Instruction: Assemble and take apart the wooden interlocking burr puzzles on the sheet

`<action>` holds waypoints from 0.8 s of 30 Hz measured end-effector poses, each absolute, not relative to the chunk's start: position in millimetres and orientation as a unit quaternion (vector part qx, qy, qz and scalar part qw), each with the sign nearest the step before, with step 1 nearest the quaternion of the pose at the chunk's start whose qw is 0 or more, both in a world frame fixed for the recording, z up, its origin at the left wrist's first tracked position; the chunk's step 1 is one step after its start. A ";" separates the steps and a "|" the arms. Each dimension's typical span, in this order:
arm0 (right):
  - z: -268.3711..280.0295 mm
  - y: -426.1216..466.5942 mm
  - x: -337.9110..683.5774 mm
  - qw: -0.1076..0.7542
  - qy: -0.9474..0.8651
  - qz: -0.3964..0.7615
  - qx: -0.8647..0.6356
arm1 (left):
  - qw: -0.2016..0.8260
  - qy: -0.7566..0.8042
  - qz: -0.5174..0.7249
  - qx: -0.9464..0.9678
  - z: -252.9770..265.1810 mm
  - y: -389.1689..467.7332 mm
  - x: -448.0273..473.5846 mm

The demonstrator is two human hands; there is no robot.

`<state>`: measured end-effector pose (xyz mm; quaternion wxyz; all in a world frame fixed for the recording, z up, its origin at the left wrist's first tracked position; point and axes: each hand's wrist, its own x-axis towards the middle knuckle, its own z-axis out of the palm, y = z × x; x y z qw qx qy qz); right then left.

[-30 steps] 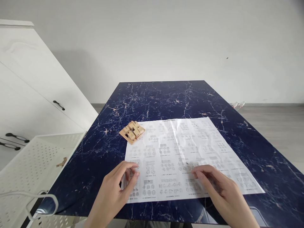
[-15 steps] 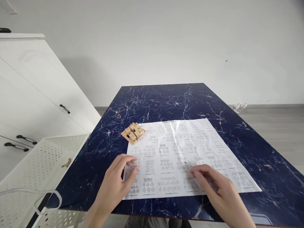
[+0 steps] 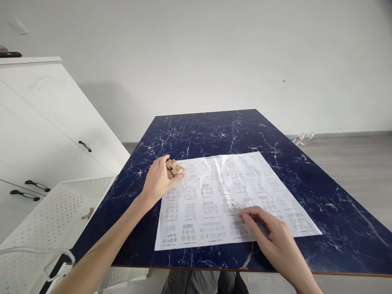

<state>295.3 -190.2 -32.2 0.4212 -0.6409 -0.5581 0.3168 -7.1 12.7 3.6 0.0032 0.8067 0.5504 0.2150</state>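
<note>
Several notched pale wooden pieces form a flat burr puzzle point(image 3: 174, 168) by the far left corner of a large printed instruction sheet point(image 3: 214, 192). My left hand point(image 3: 159, 175) reaches around the puzzle, thumb on its near side and fingers on its far side; the palm hides part of it. The sheet shows rows of small grey diagrams and has creases down its middle. Over its near right part hovers or rests my right hand point(image 3: 269, 232), fingers loosely curved, thumb apart from the index finger, nothing seen between them.
The dark blue marbled table point(image 3: 202, 134) reaches toward the wall. At left stand a white cabinet point(image 3: 55, 122) and a perforated white basket point(image 3: 70, 204) holding a small wooden piece point(image 3: 87, 213). A white cable point(image 3: 36, 250) crosses near the basket. Clear plastic bottles point(image 3: 303, 138) lie on the floor at right.
My left hand has moved forward from the sheet's left edge and taken hold of the wooden puzzle. My right hand stays nearly where it was. The view has shifted slightly.
</note>
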 end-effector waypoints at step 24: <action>-33.0 -190.8 298.4 0.402 -0.571 0.317 -0.642 | -0.047 0.592 0.258 0.762 19.6 -18.1 -36.5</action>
